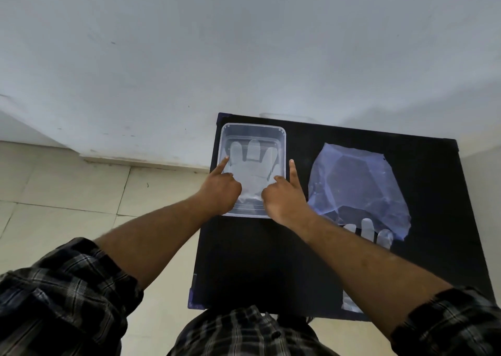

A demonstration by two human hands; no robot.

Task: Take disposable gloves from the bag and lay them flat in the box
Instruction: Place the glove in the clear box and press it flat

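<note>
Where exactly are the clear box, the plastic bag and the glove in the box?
clear box (282,136): head view, far right rim.
plastic bag (357,182): head view, middle of the bag.
glove in the box (253,171): head view, palm.

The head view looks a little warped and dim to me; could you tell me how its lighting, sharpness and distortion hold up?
Head view: soft, dim, bluish light with no hard shadows; wide-angle bending curves the floor line and table edges; the clear box, glove and bag are low-contrast; both the left hand and right hand look sharp.
</note>
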